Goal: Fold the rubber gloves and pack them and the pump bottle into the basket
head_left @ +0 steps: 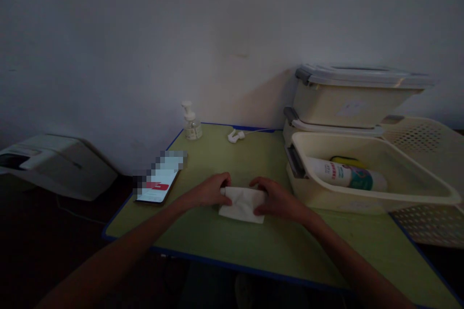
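Observation:
A white sheet of tissue or thin cloth point(242, 204) is held low over the green table, or rests on it; which of the two I cannot tell. Its far edge looks folded or rolled. My left hand point(213, 190) pinches the left end, thumb on the near side. At the right end, my right hand point(277, 198) grips it between thumb and curled fingers. Beyond the hands, a white spray trigger head point(236, 136) with a thin tube lies near the table's back edge. A clear pump bottle point(193, 128) with a white top stands upright to its left.
The green table point(232, 244) has a blue rim. A phone point(161, 181) lies at its left edge. On the right sits an open cream bin point(362, 200) with a white-and-teal can point(346, 175) inside. Lidded boxes point(337, 101) are stacked behind it, against the wall.

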A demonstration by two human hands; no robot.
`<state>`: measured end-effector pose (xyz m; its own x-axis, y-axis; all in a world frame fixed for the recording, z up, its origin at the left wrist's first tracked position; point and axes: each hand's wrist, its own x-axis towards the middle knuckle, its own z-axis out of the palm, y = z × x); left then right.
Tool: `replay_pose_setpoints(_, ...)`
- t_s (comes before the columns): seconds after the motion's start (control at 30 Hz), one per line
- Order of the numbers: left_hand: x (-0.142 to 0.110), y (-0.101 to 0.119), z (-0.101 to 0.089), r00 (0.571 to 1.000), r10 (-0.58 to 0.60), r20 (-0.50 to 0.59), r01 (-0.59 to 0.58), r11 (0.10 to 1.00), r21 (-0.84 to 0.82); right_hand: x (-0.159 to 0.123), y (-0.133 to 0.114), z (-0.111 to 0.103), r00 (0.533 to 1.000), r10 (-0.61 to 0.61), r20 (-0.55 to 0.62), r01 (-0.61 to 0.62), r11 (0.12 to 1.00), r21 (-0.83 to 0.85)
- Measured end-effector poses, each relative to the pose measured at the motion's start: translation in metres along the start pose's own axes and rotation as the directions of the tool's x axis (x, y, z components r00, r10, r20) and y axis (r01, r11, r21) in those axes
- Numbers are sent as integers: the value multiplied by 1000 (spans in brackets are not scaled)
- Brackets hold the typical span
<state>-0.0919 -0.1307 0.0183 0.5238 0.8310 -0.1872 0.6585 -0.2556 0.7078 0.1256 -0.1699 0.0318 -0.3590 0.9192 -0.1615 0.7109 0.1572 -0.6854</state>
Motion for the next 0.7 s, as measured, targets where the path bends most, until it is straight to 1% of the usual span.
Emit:
replay_pose_setpoints(0.13,-2,9,-2,998,-1,66,11,987,-161,1,-6,0,1000,5,-10,-6,999,-49)
replay_pose_setpoints(0.2,-4,19,-7,996,21,89,-7,988,-157,1,-10,-1,1000,-16,17,17,998,-65)
replay_pose_setpoints(0.23,-5,24,-10,996,42,76,-33,992,-120,0,-12,-3,999,-47,14,48,996,-81)
replay_pose_setpoints(0.27,-7,28,-12,996,77,38,-75,995,-65,0,-13,-4,995,-97,-9,96,989,-112)
replay_pose_setpoints(0.3,-8,32,-14,991,132,-22,-132,991,4,-1,-14,-5,985,-163,-55,152,974,-169)
replay_pose_setpoints(0.33,-10,35,-14,974,205,-97,-197,976,89,-2,-14,-5,965,-240,-109,206,944,-257)
replay_pose_setpoints(0.37,-11,36,-13,942,290,-171,-256,947,192,-3,-13,-5,934,-320,-158,246,897,-367)
replay_pose_setpoints(0.4,-12,35,-10,899,378,-223,-303,902,307,-4,-12,-4,898,-399,-184,270,831,-486)
replay_pose_setpoints(0.43,-14,33,-6,855,460,-239,-335,842,422,-6,-9,-2,864,-470,-178,286,750,-596)
replay_pose_setpoints(0.47,-15,29,0,820,528,-221,-356,773,525,-8,-6,0,836,-530,-145,301,663,-686)
replay_pose_setpoints(0.5,-17,25,8,796,577,-183,-371,703,606,-10,-3,4,813,-573,-99,319,581,-749)
replay_pose_setpoints(0.53,-19,20,15,780,611,-136,-387,641,663,-13,0,8,796,-603,-50,341,515,-786)
replay_pose_setpoints(0.57,-21,16,23,766,636,-96,-402,590,700,-16,3,12,783,-621,-11,362,471,-805)
replay_pose_setpoints(0.6,-24,11,29,757,649,-72,-410,559,721,-19,5,16,779,-627,9,372,451,-812)
replay_pose_setpoints(0.63,-26,8,35,755,653,-57,-414,542,731,-22,7,19,782,-623,9,371,453,-811)
replay_pose_setpoints(0.7,-32,4,43,764,643,-55,-405,544,735,-28,8,22,798,-602,-5,367,493,-789)
